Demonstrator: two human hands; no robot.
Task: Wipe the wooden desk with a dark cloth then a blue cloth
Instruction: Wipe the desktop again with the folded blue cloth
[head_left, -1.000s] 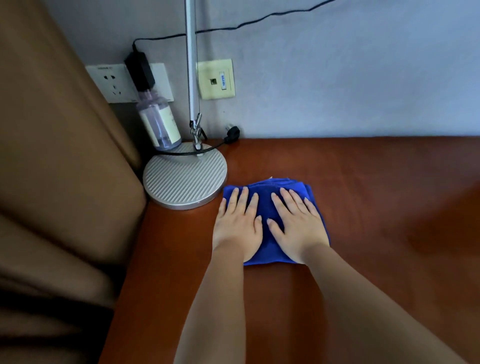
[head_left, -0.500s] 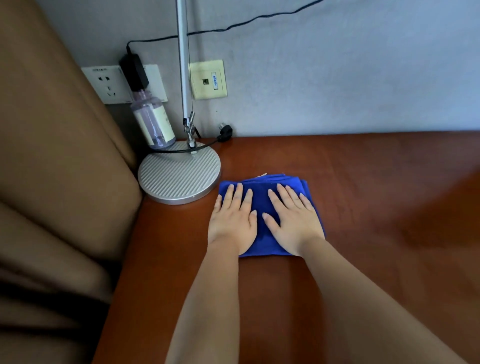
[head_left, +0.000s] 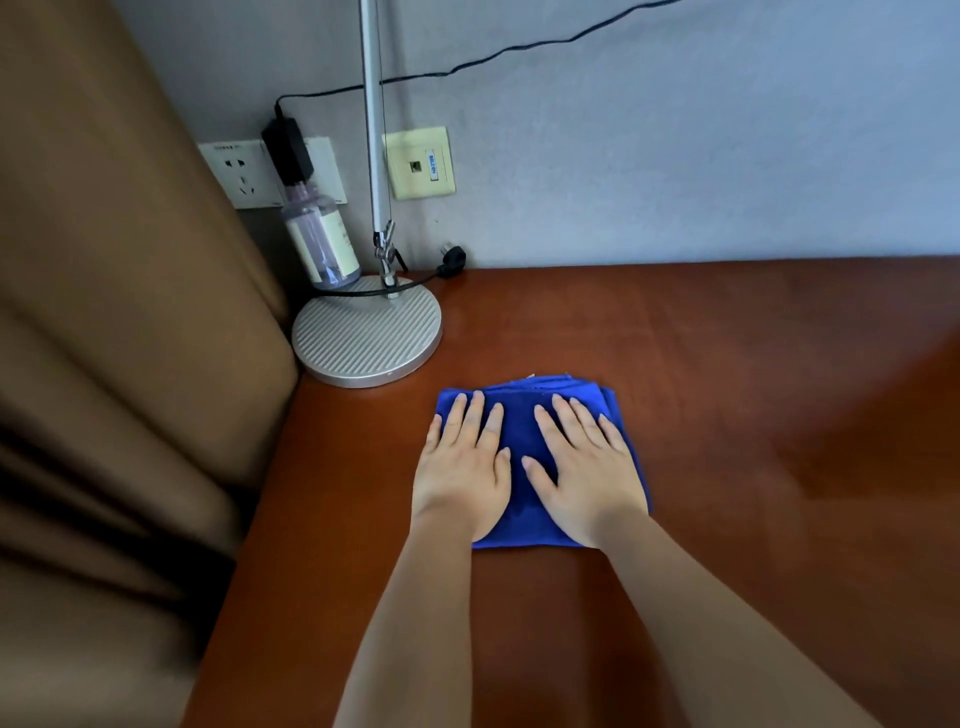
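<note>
Both hands lie flat, side by side, on a folded bright blue microfibre cloth (head_left: 524, 431) that rests on the reddish-brown wooden counter (head_left: 727, 389). The left hand (head_left: 462, 467) covers the cloth's left part, its fingers (head_left: 475, 415) straight and close together, with the tips stopping just short of the cloth's far edge. The right hand (head_left: 587, 478) covers the right part, its fingers (head_left: 569, 423) straight and slightly spread, thumb angled inward toward the left thumb. Neither hand curls round or pinches anything; the palms and straight fingers press down on the fabric. A strip of blue shows between the two hands, along the far edge beyond the fingertips, and at the near edge by the wrists.

Beyond the left fingers and a little to their left stands a round, ribbed, silver-grey lamp base (head_left: 366, 332), apart from the cloth, with a thin metal lamp pole (head_left: 374, 130) rising from it. A clear plastic bottle with a pale label (head_left: 322, 241) stands at the far left of the base. On the grey wall (head_left: 675, 156) above are a white power socket (head_left: 239, 174) with a black adapter (head_left: 288, 148) plugged in, a cream data socket (head_left: 420, 162), and a black cable (head_left: 519, 47) running up to the right. Well to the left of the left hand hangs a tan curtain (head_left: 104, 312).
</note>
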